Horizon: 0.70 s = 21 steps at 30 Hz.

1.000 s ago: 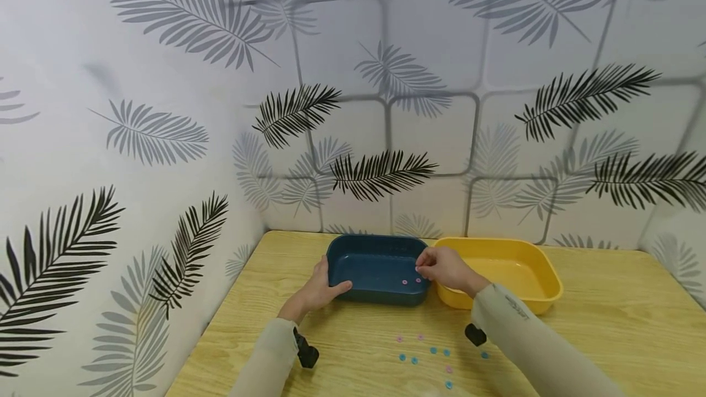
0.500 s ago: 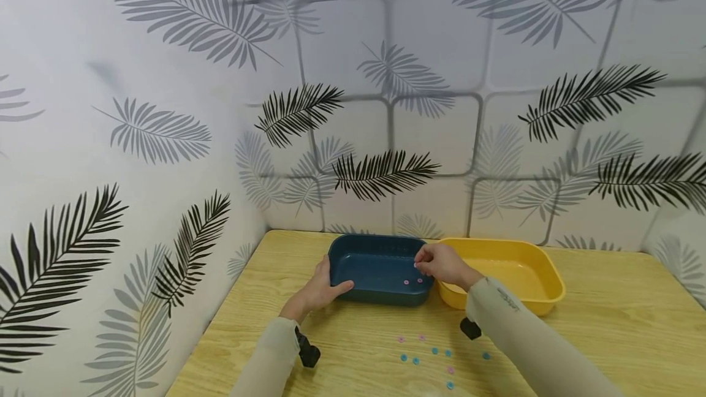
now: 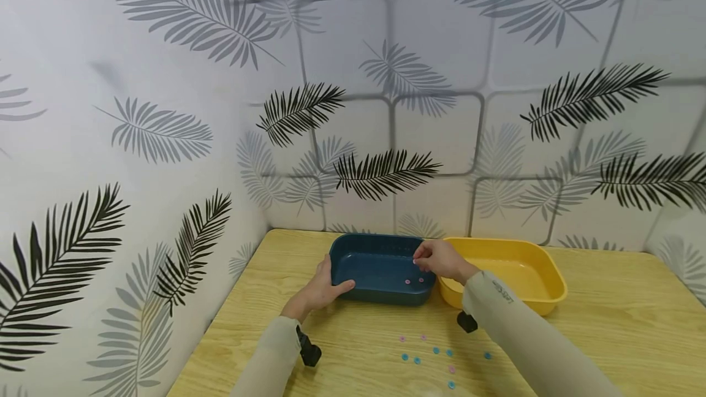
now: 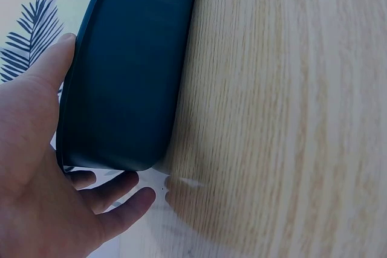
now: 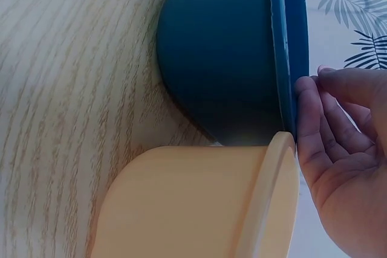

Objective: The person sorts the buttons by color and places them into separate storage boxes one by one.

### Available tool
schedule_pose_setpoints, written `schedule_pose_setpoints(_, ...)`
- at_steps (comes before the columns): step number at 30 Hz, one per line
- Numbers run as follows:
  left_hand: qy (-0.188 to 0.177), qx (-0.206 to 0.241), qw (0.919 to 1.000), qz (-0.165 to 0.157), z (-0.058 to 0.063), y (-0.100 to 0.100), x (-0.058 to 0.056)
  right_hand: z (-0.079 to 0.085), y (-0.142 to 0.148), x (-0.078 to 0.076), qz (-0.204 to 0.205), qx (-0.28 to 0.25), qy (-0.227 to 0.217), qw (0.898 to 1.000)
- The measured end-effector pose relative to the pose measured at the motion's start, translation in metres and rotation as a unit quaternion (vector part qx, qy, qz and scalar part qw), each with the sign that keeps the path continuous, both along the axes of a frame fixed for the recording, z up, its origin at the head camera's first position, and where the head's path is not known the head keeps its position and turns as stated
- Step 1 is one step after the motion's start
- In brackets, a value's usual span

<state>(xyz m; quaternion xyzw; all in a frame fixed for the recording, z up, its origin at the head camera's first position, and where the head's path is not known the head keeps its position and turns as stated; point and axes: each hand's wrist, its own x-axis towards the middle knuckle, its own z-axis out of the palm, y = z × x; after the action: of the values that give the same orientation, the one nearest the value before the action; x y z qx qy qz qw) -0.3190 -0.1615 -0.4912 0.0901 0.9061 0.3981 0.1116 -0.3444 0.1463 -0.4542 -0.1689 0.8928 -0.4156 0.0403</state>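
My left hand grips the left end of a dark blue plastic tray. In the left wrist view its thumb lies at the rim and the other fingers reach round the end wall. Over the tray's right end, my right hand pinches a small pink button between thumb and fingertips, mostly hidden by them. Inside the tray lie two pink buttons, one left of the other. The right wrist view shows the right hand at the tray's rim.
A yellow tray stands against the blue one's right side, partly behind the right forearm. Several blue buttons and a few pink buttons lie scattered on the wooden table in front. A leaf-patterned wall rises behind.
My right hand has shifted slightly left over the blue tray, still pinching the pink button. My left hand keeps its grip. The head view has shifted a little.
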Motion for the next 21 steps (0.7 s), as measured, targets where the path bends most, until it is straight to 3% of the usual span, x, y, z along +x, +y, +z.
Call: schedule_pose_setpoints(21, -0.001, 0.004, 1.0000, -0.005, -0.0003, -0.0017, -0.0005, 0.0020, -0.0015, -0.0087, -0.009, -0.028, -0.031, 0.999)
